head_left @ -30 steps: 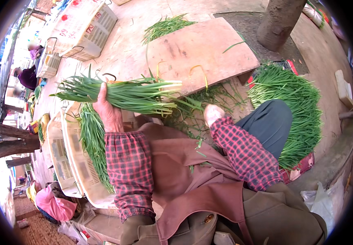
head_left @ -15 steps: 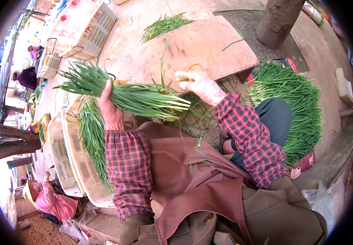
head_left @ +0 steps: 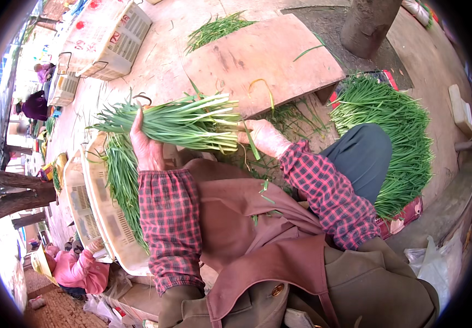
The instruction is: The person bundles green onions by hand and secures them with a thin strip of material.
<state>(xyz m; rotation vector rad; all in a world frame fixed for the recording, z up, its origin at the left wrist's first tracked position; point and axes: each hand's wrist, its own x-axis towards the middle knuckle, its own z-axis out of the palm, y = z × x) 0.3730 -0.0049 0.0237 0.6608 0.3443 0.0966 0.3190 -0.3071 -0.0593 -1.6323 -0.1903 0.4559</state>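
A loose bunch of garlic chives [head_left: 184,121] lies across my left hand [head_left: 147,145], which is closed round it, thumb on top. Its leafy tips point left and the pale cut ends point right. Against those cut ends is my right hand [head_left: 266,136], its fingers curled in at the stalks and partly hidden by them. One long green blade hangs down across these fingers. A low wooden board [head_left: 263,57] with a yellow band [head_left: 271,95] at its near edge stands just beyond my hands.
More chives fill a crate [head_left: 96,197] on my left, and a big pile of chives [head_left: 386,142] lies on my right. A smaller heap [head_left: 217,30] is behind the board. Large white crates [head_left: 104,41] stand far left, a tree trunk [head_left: 370,27] far right. A person in pink [head_left: 85,270] sits lower left.
My right hand has moved down and left from near the board to the bunch's cut ends. The bunch has risen slightly and turned more level. The person in pink has shifted an arm.
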